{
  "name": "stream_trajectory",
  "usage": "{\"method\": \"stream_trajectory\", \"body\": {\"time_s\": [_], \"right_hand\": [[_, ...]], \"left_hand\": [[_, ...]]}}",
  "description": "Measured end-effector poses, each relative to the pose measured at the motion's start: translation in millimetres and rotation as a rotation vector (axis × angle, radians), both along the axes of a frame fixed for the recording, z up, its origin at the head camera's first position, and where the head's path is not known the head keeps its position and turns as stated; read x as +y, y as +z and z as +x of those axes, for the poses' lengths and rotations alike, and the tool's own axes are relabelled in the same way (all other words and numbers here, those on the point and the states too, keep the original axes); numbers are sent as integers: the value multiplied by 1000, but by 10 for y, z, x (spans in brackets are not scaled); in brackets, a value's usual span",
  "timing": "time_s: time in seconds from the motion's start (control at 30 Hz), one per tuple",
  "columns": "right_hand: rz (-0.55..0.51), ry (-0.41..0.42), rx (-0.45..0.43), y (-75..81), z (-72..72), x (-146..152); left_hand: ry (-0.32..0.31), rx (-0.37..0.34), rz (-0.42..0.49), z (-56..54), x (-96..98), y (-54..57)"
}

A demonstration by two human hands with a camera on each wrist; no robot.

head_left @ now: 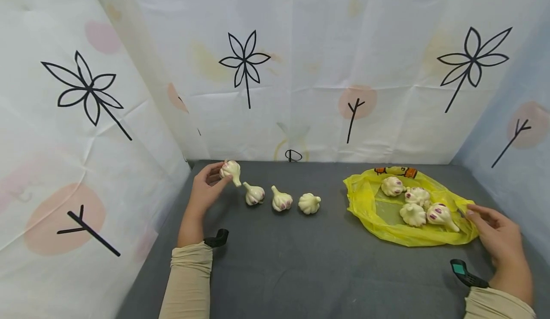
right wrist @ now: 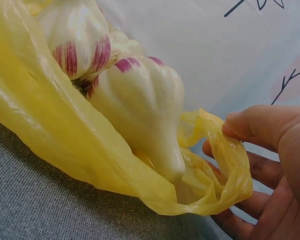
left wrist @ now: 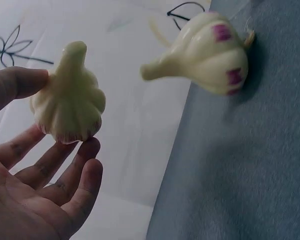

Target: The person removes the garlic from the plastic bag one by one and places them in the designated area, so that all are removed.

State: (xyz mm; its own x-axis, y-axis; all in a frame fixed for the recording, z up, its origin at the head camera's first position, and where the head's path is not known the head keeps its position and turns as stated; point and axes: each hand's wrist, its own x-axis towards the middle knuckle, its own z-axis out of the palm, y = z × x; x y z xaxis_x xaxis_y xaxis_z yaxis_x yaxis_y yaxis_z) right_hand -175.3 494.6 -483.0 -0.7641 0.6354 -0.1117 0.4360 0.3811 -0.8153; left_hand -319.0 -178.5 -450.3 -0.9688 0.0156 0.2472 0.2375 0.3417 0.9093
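Note:
My left hand (head_left: 207, 187) pinches a white garlic bulb (head_left: 231, 171) between thumb and fingers at the table's far left. In the left wrist view that garlic (left wrist: 69, 100) has its stem up, and a purple-marked bulb (left wrist: 210, 55) lies beyond it on the cloth. Over on the right, my right hand (head_left: 498, 235) pinches the rim of a yellow plastic bag (head_left: 374, 226), spread wide with several garlic bulbs inside. The right wrist view shows the thumb and fingers on the crumpled bag edge (right wrist: 230, 165), close to a bulb (right wrist: 145, 105) with purple streaks.
Three garlic bulbs stand in a row right of my left hand: the nearest (head_left: 254, 194), a middle one (head_left: 281, 199) and a third (head_left: 309, 203). Grey cloth (head_left: 301, 266) covers the table. Patterned white fabric (head_left: 309, 70) walls the back and sides.

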Motion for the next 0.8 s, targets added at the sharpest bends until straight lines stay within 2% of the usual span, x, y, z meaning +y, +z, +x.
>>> {"method": "stream_trajectory", "body": {"time_s": [0.1,0.27,0.57,0.8], "right_hand": [[7,5,4,1,-1,-11],[5,17,5,5,-7,-10],[5,6,-21,5,-22,-24],[30,17,3,-7,-3,-3]], "left_hand": [[31,-45,4,9,-88,-17],[50,-112,-1,-12,-155,-91],[25,-186,-97,-62,-171,-238],[-1,-231,-176,-66,-194,-277]]}}
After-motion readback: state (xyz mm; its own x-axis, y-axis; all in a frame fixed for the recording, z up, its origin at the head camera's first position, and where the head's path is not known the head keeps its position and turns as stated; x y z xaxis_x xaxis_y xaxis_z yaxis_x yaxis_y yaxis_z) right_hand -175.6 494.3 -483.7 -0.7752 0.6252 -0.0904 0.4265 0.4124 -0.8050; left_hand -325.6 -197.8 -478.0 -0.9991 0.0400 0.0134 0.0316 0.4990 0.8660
